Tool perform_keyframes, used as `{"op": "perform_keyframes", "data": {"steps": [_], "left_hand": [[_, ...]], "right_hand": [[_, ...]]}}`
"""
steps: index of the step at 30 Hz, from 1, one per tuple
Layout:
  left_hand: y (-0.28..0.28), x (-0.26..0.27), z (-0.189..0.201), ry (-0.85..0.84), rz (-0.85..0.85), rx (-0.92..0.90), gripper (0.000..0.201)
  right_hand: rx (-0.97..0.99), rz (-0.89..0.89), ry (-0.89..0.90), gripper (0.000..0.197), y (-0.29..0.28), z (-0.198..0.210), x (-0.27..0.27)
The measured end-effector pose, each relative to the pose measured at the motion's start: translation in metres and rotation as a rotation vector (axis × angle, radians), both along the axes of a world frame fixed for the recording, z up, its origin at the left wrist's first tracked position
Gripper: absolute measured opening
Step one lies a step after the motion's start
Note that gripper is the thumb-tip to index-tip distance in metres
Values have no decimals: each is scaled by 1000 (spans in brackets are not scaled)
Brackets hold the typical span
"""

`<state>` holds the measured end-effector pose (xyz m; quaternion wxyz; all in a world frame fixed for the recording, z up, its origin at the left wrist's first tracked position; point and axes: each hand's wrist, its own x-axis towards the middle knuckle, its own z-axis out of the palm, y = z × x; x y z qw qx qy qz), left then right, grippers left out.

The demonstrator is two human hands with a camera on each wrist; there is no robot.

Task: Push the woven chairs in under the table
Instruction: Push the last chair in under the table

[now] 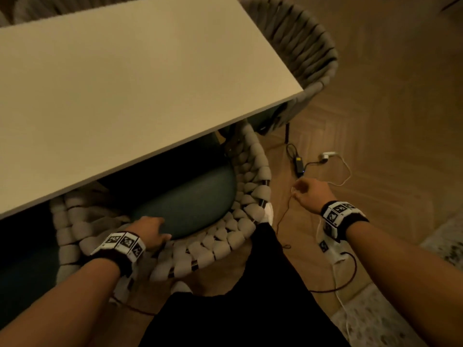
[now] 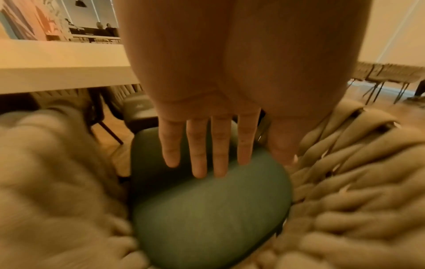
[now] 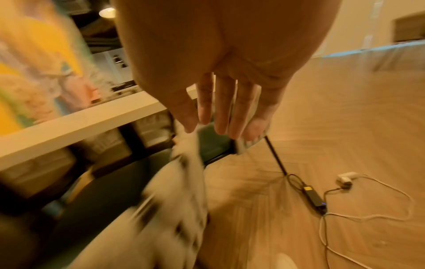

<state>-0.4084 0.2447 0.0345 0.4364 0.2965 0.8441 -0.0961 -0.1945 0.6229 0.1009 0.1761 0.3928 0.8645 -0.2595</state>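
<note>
A woven chair (image 1: 225, 234) with a teal cushion (image 1: 188, 204) stands in front of me, its seat partly under the white table (image 1: 125, 83). My left hand (image 1: 150, 230) reaches over the chair's woven back rim. The left wrist view shows its fingers (image 2: 207, 145) straight above the cushion (image 2: 207, 209), holding nothing. My right hand (image 1: 308, 194) hangs in the air to the right of the chair, above the floor, with relaxed fingers (image 3: 225, 112) and nothing in it. A second woven chair (image 1: 300, 41) sits at the table's right end.
A black power adapter (image 1: 299, 166), a white plug (image 1: 327, 155) and loose cables lie on the herringbone wood floor right of the chair. A pale rug (image 1: 446, 241) lies at the right edge. My dark-clothed leg (image 1: 250, 296) is just behind the chair.
</note>
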Motion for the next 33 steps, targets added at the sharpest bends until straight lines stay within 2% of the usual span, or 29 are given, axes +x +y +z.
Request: {"op": "perform_keyframes", "data": {"steps": [6, 9, 11, 14, 16, 18, 19, 22, 24, 25, 30, 33], "left_hand": [[156, -6, -21, -55, 145, 122, 57], [237, 0, -26, -105, 250, 176, 71], [294, 2, -25, -147, 373, 218, 81], [355, 4, -33, -192, 661, 262, 89], [374, 6, -40, -155, 850, 228, 86], [381, 8, -43, -130, 935, 197, 80], [382, 9, -42, -135, 950, 198, 77], [378, 9, -38, -174, 976, 217, 78], [378, 8, -38, -179, 992, 220, 81], [378, 8, -38, -173, 996, 224, 81], [382, 11, -38, -152, 1026, 230, 81], [385, 11, -37, -143, 1044, 212, 81]], "right_hand": [[-62, -262, 24, 31, 207, -21, -60], [-185, -451, 98, 26, 317, -43, -106], [-209, -565, 187, 28, 402, -80, -131], [-194, -655, 261, 39, 487, -112, -168], [-244, -738, 316, 60, 505, -104, -199], [-306, -784, 292, 87, 508, -93, -225], [-350, -767, 264, 82, 502, -82, -237], [-434, -708, 215, 45, 496, -73, -263], [-452, -653, 163, 36, 496, -72, -275], [-422, -600, 140, 34, 497, -77, -278], [-183, -376, 37, 50, 514, -113, -289], [-96, -178, -78, 55, 525, -140, -285]]}}
